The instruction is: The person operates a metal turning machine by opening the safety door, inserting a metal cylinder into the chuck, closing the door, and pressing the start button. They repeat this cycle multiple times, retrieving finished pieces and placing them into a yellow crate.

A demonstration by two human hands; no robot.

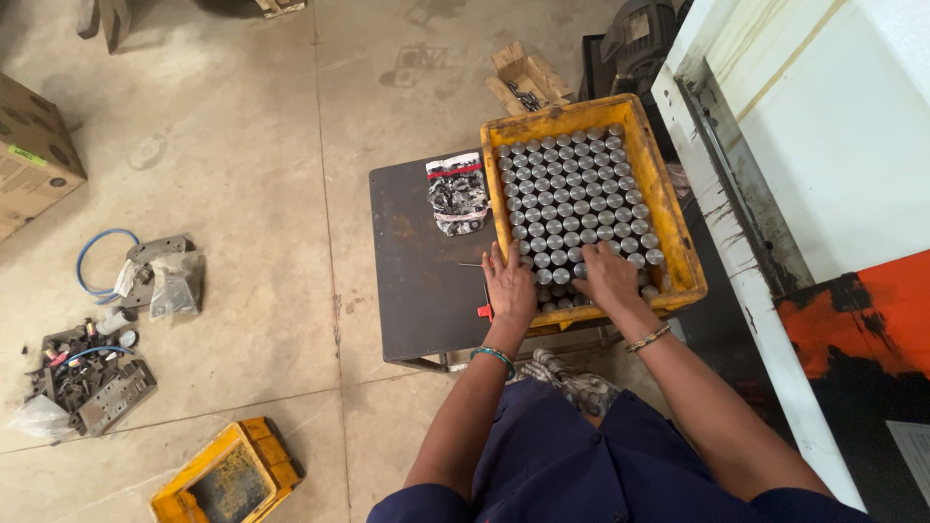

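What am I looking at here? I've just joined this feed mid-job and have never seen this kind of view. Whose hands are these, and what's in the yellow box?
The single picture comes from a camera worn on a person's head, looking down at their own arms. Their left hand and right hand rest on the near rows of small grey metal cylinders, which stand upright and packed tight in a yellow crate. Neither hand clearly grips anything. The crate sits on a dark metal table beside a crumpled printed bag. On the concrete floor to the left lie scrap parts, a blue hose and a second yellow crate.
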